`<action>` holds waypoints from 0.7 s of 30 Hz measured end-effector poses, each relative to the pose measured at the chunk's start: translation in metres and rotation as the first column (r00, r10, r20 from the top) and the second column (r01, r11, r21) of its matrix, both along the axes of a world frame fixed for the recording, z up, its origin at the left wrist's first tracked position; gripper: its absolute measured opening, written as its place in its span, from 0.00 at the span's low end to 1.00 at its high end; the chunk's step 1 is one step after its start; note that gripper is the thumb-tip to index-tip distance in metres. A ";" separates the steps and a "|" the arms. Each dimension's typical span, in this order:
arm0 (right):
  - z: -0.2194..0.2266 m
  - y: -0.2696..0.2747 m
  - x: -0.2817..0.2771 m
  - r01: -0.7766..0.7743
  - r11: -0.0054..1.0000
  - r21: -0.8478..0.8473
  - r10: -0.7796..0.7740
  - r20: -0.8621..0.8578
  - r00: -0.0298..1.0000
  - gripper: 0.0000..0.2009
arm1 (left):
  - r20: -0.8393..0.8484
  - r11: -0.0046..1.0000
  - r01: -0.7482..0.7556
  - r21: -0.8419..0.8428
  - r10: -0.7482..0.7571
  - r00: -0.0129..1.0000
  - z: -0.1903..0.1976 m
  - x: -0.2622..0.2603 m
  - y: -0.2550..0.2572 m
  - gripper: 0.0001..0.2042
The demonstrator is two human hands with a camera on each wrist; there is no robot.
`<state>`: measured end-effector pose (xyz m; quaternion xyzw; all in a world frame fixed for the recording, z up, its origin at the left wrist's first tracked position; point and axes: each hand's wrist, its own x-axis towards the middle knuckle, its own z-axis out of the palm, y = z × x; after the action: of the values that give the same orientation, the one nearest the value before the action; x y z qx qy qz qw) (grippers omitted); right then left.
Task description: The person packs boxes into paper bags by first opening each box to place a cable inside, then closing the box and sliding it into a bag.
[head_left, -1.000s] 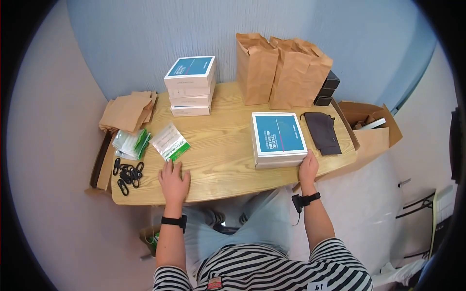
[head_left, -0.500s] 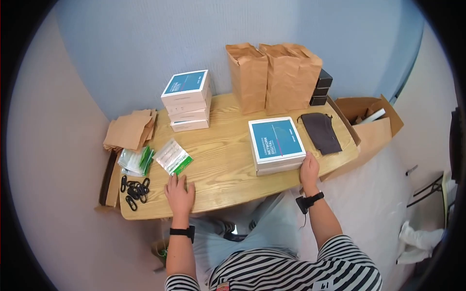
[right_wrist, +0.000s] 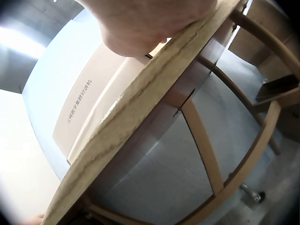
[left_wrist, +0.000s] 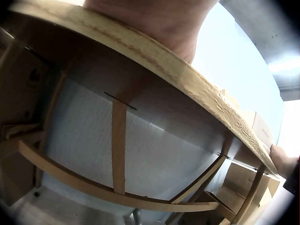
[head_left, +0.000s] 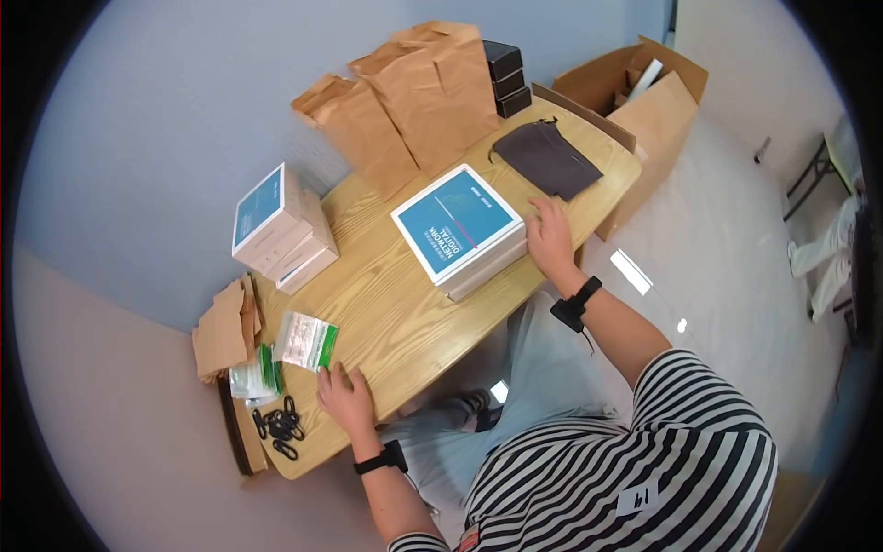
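Observation:
A white box with a blue "NETWORK DIGITAL" label (head_left: 460, 225) lies on the wooden table (head_left: 395, 345). My right hand (head_left: 550, 241) is at the box's right side with its fingers extended, and in the right wrist view that hand (right_wrist: 145, 26) rests at the table edge beside the box (right_wrist: 86, 101). My left hand (head_left: 348, 400) rests on the table's front edge, fingers loosely spread, with nothing in its grasp. Just beyond its fingertips lies a clear packet with a green strip (head_left: 306, 340). A dark drawstring pouch (head_left: 547, 158) lies beyond the right hand.
Similar white boxes (head_left: 285, 230) are stacked at the back left. Two tall paper bags (head_left: 428, 97) stand at the back, beside black boxes (head_left: 506, 78). Folded paper bags (head_left: 225, 331), green-edged packets (head_left: 256, 377) and black loops (head_left: 280, 423) lie left. An open carton (head_left: 658, 120) stands right.
The head view has turned to the right and tilted, so the table appears slanted. My right hand's fingers have straightened at the box's side. The left hand stays by the packet.

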<state>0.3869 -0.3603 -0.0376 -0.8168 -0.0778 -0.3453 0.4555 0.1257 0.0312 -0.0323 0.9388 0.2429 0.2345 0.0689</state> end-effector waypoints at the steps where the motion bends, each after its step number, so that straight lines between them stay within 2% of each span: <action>1: -0.001 -0.001 0.000 0.012 1.000 0.008 -0.012 -0.005 1.000 0.14 | 0.005 1.000 -0.009 0.000 0.009 1.000 0.000 0.000 0.000 0.22; 3: -0.002 -0.002 0.001 -0.028 1.000 0.011 0.028 0.006 1.000 0.11 | 0.009 1.000 -0.015 0.003 0.015 1.000 -0.001 0.000 -0.001 0.22; 6: -0.003 0.000 0.001 -0.010 1.000 0.029 0.010 0.003 1.000 0.10 | -0.001 1.000 -0.020 -0.003 0.020 1.000 -0.001 0.000 -0.001 0.22; 21: 0.001 -0.001 -0.002 -0.029 0.999 0.017 0.030 -0.025 0.999 0.10 | -0.015 0.999 -0.042 -0.023 0.041 0.999 0.000 0.000 -0.002 0.22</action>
<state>0.3845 -0.3610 -0.0369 -0.8160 -0.0812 -0.3290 0.4682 0.1254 0.0289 -0.0327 0.9344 0.2655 0.2262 0.0730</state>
